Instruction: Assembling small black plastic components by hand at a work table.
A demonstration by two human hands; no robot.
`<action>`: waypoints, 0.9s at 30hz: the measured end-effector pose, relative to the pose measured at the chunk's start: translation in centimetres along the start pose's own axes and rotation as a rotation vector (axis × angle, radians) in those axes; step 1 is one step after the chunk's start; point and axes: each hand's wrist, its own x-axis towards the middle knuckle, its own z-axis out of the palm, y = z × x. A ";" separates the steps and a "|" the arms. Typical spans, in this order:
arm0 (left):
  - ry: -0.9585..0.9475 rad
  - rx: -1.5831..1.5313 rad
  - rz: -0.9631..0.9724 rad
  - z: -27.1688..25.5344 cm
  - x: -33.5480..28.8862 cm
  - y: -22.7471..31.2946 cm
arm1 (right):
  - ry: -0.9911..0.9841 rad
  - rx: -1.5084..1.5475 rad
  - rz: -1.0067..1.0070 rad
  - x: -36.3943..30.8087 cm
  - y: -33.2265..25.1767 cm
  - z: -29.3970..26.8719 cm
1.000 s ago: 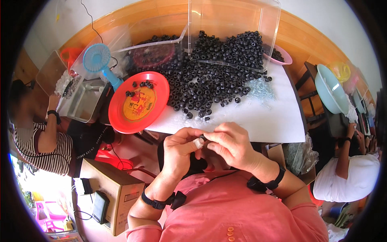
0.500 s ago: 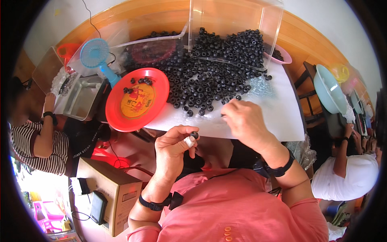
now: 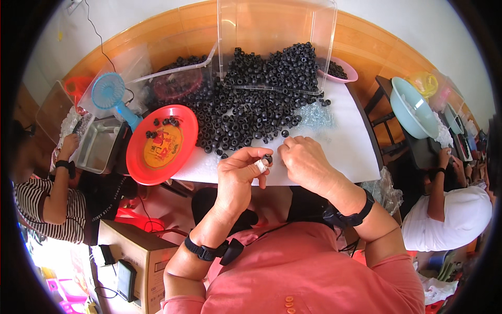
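Observation:
Between its thumb and fingers, my left hand (image 3: 235, 178) pinches a small black ring-shaped part (image 3: 267, 158). White tape (image 3: 261, 166) wraps the thumb. Close by on the right is my right hand (image 3: 307, 161), its fingers drawn together beside that part; whatever they hold is hidden. Beyond both hands spreads a heap of black ring-shaped parts (image 3: 240, 118) on the white tabletop (image 3: 353, 144). A scatter of small clear pieces (image 3: 315, 116) lies to the heap's right. At left, a red plate (image 3: 136, 161) carries several black parts.
A clear bin (image 3: 274, 31) tipped toward me holds more black parts at the back. A blue fan (image 3: 110, 91) and a metal tray (image 3: 99, 144) stand left. Far right is a pale blue basin (image 3: 413, 110). A cardboard box (image 3: 133, 254) sits lower left. People work at both sides.
My right hand has come in toward the left hand, closing the gap between them. The left hand still pinches the black part. The whole view has shifted slightly.

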 end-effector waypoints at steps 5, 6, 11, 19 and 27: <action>0.031 0.058 -0.079 0.4 0.3 -0.8 | 0.059 0.030 0.048 -0.6 1.1 0.4; 0.031 0.058 -0.077 0.3 0.3 -0.8 | 0.060 0.029 0.047 -0.8 1.2 0.4; 0.032 0.088 -0.077 0.0 0.2 -1.0 | 0.206 -0.061 0.075 -2.0 1.8 1.1; 0.026 0.179 -0.074 0.3 0.2 -1.4 | 0.320 0.173 0.027 -2.2 1.8 1.3; 0.043 0.203 -0.051 0.7 0.1 -1.4 | 0.390 0.602 0.022 -0.8 0.5 0.3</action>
